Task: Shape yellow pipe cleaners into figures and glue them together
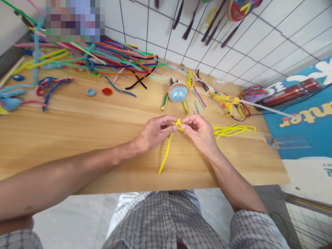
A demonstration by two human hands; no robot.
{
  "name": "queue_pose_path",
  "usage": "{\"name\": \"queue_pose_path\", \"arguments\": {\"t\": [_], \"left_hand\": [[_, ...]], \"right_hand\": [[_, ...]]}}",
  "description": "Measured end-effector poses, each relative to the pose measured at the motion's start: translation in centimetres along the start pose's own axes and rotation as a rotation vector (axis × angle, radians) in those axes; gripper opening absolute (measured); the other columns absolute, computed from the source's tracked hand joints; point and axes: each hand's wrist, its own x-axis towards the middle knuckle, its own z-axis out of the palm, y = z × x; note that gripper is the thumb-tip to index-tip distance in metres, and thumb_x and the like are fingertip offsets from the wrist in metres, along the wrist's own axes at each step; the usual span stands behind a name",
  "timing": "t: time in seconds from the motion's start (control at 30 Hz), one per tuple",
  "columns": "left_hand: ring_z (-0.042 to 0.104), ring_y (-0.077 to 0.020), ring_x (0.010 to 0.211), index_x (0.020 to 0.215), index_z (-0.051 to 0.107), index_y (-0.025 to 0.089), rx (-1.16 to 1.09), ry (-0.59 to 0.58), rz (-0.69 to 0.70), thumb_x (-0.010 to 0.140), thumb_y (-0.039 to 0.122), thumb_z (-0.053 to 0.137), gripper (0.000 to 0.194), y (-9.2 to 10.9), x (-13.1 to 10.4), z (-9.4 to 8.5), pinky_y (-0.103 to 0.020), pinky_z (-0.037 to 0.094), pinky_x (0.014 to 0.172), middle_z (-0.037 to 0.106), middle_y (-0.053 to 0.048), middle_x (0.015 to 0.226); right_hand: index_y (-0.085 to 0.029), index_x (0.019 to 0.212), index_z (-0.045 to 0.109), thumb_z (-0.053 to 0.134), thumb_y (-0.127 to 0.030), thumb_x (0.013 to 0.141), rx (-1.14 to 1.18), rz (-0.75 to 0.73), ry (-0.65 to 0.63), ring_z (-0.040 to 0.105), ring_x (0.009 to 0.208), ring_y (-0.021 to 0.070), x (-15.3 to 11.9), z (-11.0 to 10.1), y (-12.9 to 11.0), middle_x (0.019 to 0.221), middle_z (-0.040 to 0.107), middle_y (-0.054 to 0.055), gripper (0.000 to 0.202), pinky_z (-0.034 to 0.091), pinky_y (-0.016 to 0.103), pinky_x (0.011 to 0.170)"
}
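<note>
A yellow pipe cleaner [166, 154] is pinched between my two hands over the middle of the wooden table, its long end hanging down toward the front edge and its upper part bent near my fingertips. My left hand [157, 133] closes on it from the left, thumb and fingers together. From the right, my right hand [199, 131] pinches the bent part. Just beyond my right hand lies a bunch of yellow pipe cleaners [233, 130]. Behind my hands sits a light blue oval piece with an orange rim [178, 92], lying over green-and-yellow-handled pliers [164, 101].
Many coloured pipe cleaners [103, 55] are heaped at the back left. A yellow glue gun [226, 101] lies at the right, near a dark red cylinder [293, 92]. A red piece [107, 91] and a small blue one [91, 92] lie left of the pliers.
</note>
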Motion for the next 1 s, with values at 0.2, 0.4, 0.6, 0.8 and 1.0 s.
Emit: {"name": "queue_pose_path", "arguments": {"t": [0.2, 0.4, 0.6, 0.8, 1.0], "left_hand": [[0.061, -0.0129, 0.07, 0.112, 0.076, 0.015, -0.018, -0.056, 0.018, 0.086, 0.044, 0.079, 0.039, 0.02, -0.07, -0.14, -0.023, 0.05, 0.064, 0.072, -0.002, 0.081], [0.055, -0.0109, 0.064, 0.109, 0.079, 0.015, 0.009, -0.089, 0.018, 0.086, 0.04, 0.077, 0.034, -0.18, -0.01, -0.2, -0.022, 0.047, 0.06, 0.066, 0.001, 0.074], [0.052, -0.0101, 0.062, 0.106, 0.081, 0.017, -0.005, -0.108, 0.003, 0.084, 0.038, 0.075, 0.031, -0.43, 0.03, -0.18, -0.021, 0.044, 0.057, 0.065, 0.002, 0.072], [0.054, -0.0092, 0.061, 0.106, 0.081, 0.016, -0.059, -0.108, -0.03, 0.081, 0.038, 0.078, 0.034, -0.18, 0.0, -0.21, -0.02, 0.046, 0.058, 0.07, 0.001, 0.075], [0.057, -0.0097, 0.06, 0.107, 0.079, 0.015, -0.126, -0.114, -0.056, 0.077, 0.04, 0.083, 0.039, -0.5, 0.27, -0.22, -0.022, 0.048, 0.058, 0.072, 0.0, 0.075]], "right_hand": [[-0.021, 0.099, 0.069, 0.08, -0.035, 0.087, 0.016, -0.012, 0.003, 0.062, 0.067, 0.0125, 0.09, -0.15, 0.27, 0.082, 0.071, -0.001, 0.021, 0.051, 0.027, 0.063], [-0.022, 0.103, 0.074, 0.078, -0.031, 0.087, 0.021, -0.013, 0.004, 0.062, 0.066, 0.0129, 0.06, -0.25, 0.09, 0.081, 0.073, -0.001, 0.019, 0.051, 0.027, 0.062], [-0.022, 0.098, 0.077, 0.075, -0.029, 0.088, 0.002, -0.045, 0.023, 0.057, 0.06, 0.0117, 0.02, -0.22, -0.09, 0.076, 0.071, -0.002, 0.012, 0.048, 0.027, 0.06], [-0.022, 0.098, 0.079, 0.074, -0.03, 0.09, -0.035, -0.068, 0.043, 0.053, 0.059, 0.0118, -0.15, -0.25, -0.24, 0.073, 0.069, -0.003, 0.012, 0.043, 0.027, 0.057], [-0.023, 0.099, 0.081, 0.07, -0.03, 0.094, -0.085, -0.086, 0.038, 0.057, 0.063, 0.013, -0.23, -0.24, -0.24, 0.078, 0.072, -0.001, 0.015, 0.045, 0.028, 0.06]]}}
